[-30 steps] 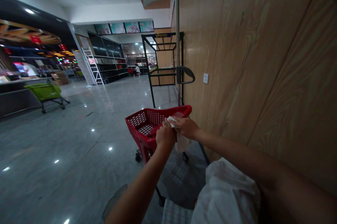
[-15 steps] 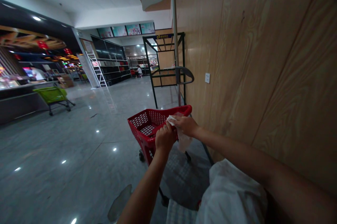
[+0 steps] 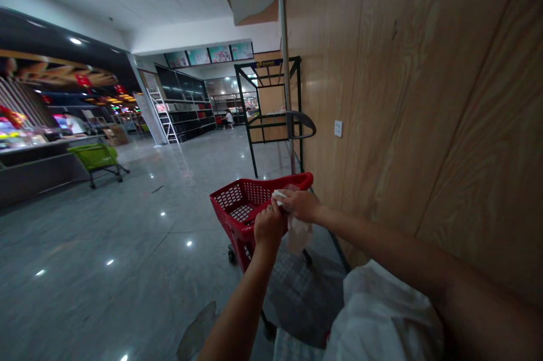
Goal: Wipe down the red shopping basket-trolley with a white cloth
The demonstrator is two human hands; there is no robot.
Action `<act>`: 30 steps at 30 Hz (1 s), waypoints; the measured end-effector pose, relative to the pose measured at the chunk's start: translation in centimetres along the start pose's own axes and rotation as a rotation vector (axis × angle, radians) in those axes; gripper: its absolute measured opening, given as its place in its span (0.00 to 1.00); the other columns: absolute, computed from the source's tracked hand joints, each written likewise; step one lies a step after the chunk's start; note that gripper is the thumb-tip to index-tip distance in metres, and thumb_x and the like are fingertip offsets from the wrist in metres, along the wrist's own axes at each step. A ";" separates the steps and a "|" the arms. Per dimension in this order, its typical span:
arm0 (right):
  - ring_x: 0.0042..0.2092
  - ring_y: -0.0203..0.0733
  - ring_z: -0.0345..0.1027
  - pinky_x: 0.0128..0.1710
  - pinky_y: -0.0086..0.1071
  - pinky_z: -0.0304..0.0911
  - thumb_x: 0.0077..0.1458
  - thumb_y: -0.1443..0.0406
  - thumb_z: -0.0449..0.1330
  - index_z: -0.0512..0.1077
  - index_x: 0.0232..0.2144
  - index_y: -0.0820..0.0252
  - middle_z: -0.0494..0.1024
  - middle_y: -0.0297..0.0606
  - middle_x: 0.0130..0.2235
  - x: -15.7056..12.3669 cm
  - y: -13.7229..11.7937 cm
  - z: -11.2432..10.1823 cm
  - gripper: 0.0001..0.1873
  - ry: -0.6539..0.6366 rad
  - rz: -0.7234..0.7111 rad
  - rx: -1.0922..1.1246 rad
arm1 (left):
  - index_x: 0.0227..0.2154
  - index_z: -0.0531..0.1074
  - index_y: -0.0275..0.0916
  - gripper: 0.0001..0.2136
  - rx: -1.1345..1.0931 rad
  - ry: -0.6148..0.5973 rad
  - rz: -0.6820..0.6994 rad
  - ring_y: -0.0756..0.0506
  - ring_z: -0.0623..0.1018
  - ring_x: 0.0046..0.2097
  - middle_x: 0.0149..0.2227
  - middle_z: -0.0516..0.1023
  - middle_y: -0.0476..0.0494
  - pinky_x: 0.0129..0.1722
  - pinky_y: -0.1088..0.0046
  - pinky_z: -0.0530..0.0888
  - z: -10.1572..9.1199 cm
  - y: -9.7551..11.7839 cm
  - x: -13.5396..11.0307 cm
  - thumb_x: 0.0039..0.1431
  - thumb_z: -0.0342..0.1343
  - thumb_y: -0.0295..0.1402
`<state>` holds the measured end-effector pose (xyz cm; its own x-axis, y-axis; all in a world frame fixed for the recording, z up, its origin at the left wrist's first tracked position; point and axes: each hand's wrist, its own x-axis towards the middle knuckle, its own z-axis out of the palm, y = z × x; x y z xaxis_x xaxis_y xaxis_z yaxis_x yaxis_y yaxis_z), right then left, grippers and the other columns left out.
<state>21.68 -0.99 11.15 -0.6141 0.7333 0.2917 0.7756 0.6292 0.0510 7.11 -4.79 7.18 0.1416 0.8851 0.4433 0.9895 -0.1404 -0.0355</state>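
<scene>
My left hand (image 3: 268,229) is curled shut, and I cannot tell whether it shares the white tissue (image 3: 299,235) that my right hand (image 3: 301,205) pinches between its fingers. The tissue sits between both hands, its lower part hanging over the far corner of the red wheeled shopping basket (image 3: 224,202). Thin paper like this calls for a light pinch. Both forearms reach forward and inward, my right one alongside the wood-veneer wall (image 3: 382,95), above a white cloth (image 3: 382,316) at lower right.

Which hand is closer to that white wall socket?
Right: the right hand is below the wall socket and closer to it; the left hand is further away, lower and to the left.
</scene>
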 end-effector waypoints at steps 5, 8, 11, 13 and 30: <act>0.56 0.45 0.65 0.48 0.37 0.65 0.62 0.66 0.47 0.64 0.58 0.48 0.65 0.39 0.61 0.9 5.0 -0.3 0.23 -0.090 0.311 -0.085 | 0.60 0.59 0.29 0.29 0.024 -0.002 0.006 0.40 0.76 0.41 0.41 0.76 0.32 0.40 0.66 0.69 0.2 0.1 -0.1 0.63 0.46 0.45; 0.54 0.46 0.67 0.48 0.36 0.65 0.62 0.67 0.47 0.68 0.54 0.53 0.68 0.42 0.58 1.0 6.2 0.2 0.20 -0.078 0.353 -0.092 | 0.60 0.59 0.27 0.30 0.023 -0.004 0.014 0.40 0.76 0.41 0.39 0.76 0.32 0.40 0.65 0.69 0.3 0.1 -0.2 0.63 0.43 0.47; 0.52 0.47 0.68 0.46 0.37 0.66 0.62 0.69 0.45 0.68 0.54 0.56 0.68 0.45 0.58 0.7 5.5 0.8 0.21 -0.051 0.376 -0.101 | 0.59 0.59 0.26 0.32 0.020 0.007 0.028 0.38 0.76 0.41 0.39 0.76 0.30 0.39 0.65 0.69 0.2 -0.4 -0.1 0.63 0.40 0.50; 0.52 0.48 0.69 0.45 0.38 0.67 0.62 0.69 0.45 0.67 0.55 0.57 0.67 0.46 0.59 0.6 4.8 1.1 0.21 -0.040 0.382 -0.107 | 0.59 0.60 0.28 0.31 0.024 0.018 0.037 0.39 0.76 0.41 0.40 0.76 0.31 0.39 0.66 0.69 0.2 -1.1 -0.1 0.64 0.39 0.50; 0.49 0.46 0.70 0.44 0.36 0.65 0.64 0.63 0.47 0.71 0.50 0.52 0.74 0.42 0.51 1.7 -0.3 -0.5 0.17 -0.080 0.231 -0.035 | 0.45 0.76 0.44 0.17 0.079 0.250 -0.158 0.35 0.65 0.58 0.50 0.74 0.36 0.62 0.42 0.48 0.9 -17.2 1.3 0.63 0.43 0.38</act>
<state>20.49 0.00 12.09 -0.4288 0.8755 0.2230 0.9003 0.4346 0.0250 -9.65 -0.81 7.59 -0.0168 0.7552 0.6553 0.9993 0.0341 -0.0137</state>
